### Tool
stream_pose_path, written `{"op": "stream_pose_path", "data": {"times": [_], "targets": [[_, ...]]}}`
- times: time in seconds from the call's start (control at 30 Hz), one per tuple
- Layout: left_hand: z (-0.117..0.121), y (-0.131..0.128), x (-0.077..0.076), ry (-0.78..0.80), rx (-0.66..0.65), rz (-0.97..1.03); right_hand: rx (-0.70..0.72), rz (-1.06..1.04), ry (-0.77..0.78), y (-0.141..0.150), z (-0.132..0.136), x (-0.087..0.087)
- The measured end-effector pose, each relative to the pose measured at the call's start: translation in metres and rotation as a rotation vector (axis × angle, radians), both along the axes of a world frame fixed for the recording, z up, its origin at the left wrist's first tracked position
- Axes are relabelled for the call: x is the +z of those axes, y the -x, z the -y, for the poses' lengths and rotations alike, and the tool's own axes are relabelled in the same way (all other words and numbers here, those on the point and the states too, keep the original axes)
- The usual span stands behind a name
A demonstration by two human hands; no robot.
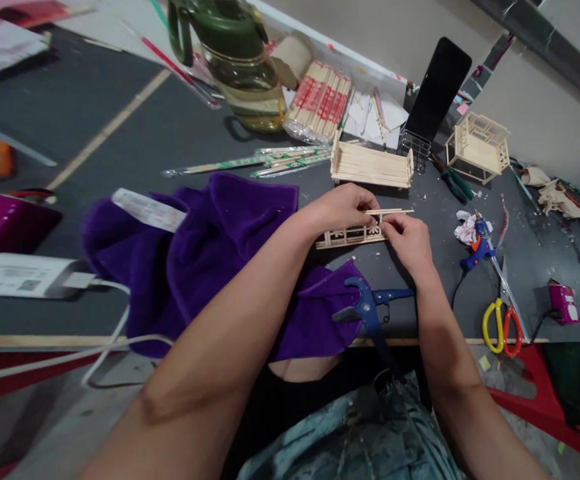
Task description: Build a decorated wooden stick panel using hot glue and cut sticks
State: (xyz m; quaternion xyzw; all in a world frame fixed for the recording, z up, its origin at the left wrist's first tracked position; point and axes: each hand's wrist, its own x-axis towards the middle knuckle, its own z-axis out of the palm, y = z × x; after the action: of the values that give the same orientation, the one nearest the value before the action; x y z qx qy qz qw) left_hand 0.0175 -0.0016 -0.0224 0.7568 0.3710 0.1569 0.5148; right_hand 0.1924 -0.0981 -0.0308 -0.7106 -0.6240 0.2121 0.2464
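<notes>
Both hands are at a small wooden-stick frame (350, 238) with thin rails and little uprights, low over the dark table. My left hand (345, 205) reaches across its top from behind, fingers closed on the upper sticks. At the right end, my right hand (410, 241) pinches the frame between thumb and fingers; the fingertips partly hide the grip point. Just behind stands a small bed-like model of wooden sticks (373, 163). Nearer me, a blue ratchet cutter (367, 303) rests on a purple cloth (230, 227).
A green-lidded jug (245, 73) and bundled chopsticks (317, 100) stand behind. To the right are a phone on a stand (437, 87), another stick model (479, 147), a blue glue gun (483, 243) and scissors (503, 323). A white power bank (25, 275) with a cable lies left.
</notes>
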Motion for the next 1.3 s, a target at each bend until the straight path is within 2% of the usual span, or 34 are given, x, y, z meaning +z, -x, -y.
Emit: {"op": "stream_pose_path", "data": {"times": [1.0,1.3], "targets": [[0.0,0.0006,0.0024,-0.028,-0.005,-0.037,-0.002,0.012,0.001,0.0007,-0.0007,-0.0009],[-0.0013,0.0004,-0.0012,-0.037,-0.005,-0.003,0.0,0.01,0.016,0.0009,-0.0003,0.0017]]}}
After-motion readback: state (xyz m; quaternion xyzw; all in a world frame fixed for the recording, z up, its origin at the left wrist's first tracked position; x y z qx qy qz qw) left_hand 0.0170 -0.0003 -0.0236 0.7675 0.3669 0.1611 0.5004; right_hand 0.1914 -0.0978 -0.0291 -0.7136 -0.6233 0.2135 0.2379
